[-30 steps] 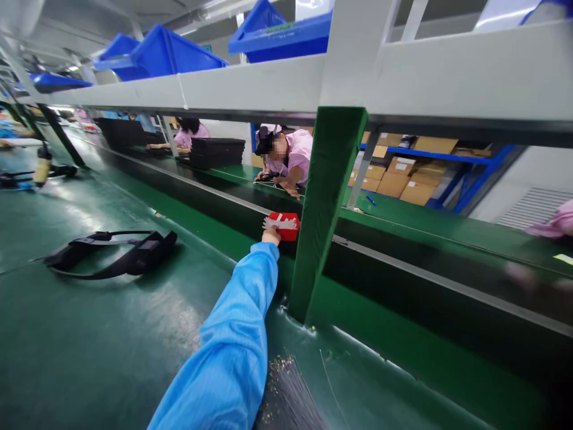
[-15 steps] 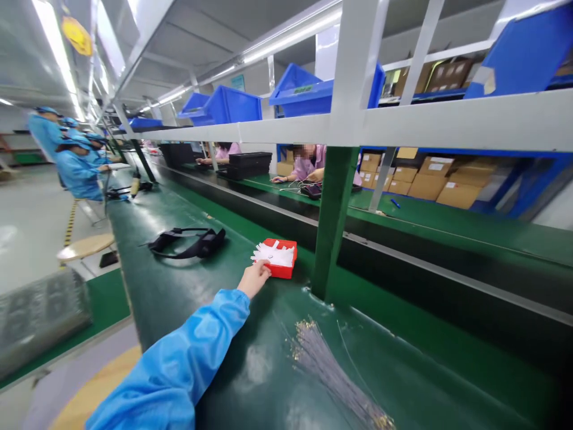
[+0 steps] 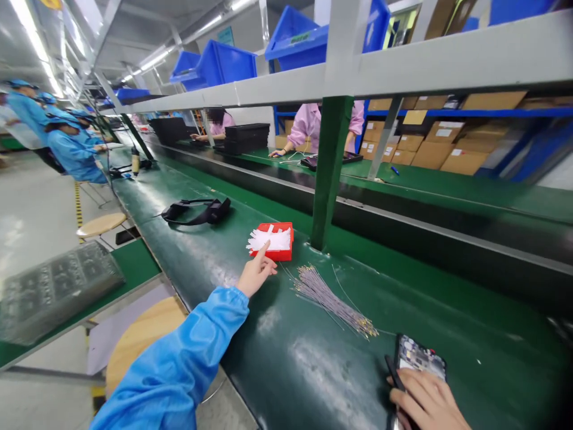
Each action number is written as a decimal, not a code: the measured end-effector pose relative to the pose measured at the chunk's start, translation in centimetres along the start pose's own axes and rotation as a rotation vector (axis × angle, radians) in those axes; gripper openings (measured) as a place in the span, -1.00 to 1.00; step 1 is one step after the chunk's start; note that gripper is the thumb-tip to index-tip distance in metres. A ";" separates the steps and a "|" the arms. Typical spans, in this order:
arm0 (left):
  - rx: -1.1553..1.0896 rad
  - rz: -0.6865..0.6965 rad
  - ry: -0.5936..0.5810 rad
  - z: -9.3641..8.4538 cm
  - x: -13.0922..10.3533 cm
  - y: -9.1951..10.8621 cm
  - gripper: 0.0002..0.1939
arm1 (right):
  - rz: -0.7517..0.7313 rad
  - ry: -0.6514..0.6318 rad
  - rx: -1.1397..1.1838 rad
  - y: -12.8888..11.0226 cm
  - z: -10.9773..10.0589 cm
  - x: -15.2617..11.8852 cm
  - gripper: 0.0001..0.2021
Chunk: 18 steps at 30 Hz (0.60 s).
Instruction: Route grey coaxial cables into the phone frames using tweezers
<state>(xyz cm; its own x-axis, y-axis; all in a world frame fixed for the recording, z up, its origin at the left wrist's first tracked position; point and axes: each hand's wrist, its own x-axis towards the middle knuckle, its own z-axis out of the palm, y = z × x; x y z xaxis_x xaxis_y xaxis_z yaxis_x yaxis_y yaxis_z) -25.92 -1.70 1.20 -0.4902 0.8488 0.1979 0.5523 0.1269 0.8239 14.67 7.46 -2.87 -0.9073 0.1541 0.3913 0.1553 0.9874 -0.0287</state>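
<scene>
My left hand (image 3: 258,270), in a blue sleeve, is at the near edge of a small red tray (image 3: 286,255) heaped with white strips (image 3: 273,240). Its index finger stretches over the strips and the other fingers are loosely bent apart; nothing shows in its grip. At the lower right, my right hand (image 3: 425,397) has its fingers closed on a slim black tool (image 3: 394,373), whose exact kind I cannot make out. That hand rests over an opened phone (image 3: 421,352) with its circuit board showing. A bundle of thin grey cables (image 3: 333,301) with gold-coloured ends lies between the hands.
A black headset-like strap (image 3: 197,212) lies farther along the green bench (image 3: 304,358). A green post (image 3: 329,179) rises behind the tray, under a shelf with blue bins (image 3: 228,63). Stools stand at left. Co-workers in blue and pink sit or stand farther off.
The view has tilted down and to the right, bringing my right hand and the phone into sight. My left index finger, earlier bent at the tray's edge, now stretches over the strips.
</scene>
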 end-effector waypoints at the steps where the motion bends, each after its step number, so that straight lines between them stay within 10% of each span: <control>1: 0.062 0.084 -0.041 0.9 -0.4 0.8 -0.56 | 0.037 -0.015 -0.013 0.1 -0.5 -0.1 -0.79; 10: 0.477 0.753 -0.538 12.3 -1.5 9.6 -0.83 | 0.532 -0.034 -0.087 -1.1 -2.2 -1.6 -0.88; 18: 0.571 0.999 -0.698 17.8 -3.2 13.1 -0.78 | 0.491 -0.039 -0.030 -4.6 -1.6 1.3 -0.89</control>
<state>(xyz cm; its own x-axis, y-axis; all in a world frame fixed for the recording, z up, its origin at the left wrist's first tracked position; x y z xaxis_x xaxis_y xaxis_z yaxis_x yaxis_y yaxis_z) -5.12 6.41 1.89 0.6332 0.7632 0.1290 0.7544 -0.6458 0.1176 13.46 3.09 -0.73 -0.7380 0.6028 0.3032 0.5788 0.7965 -0.1747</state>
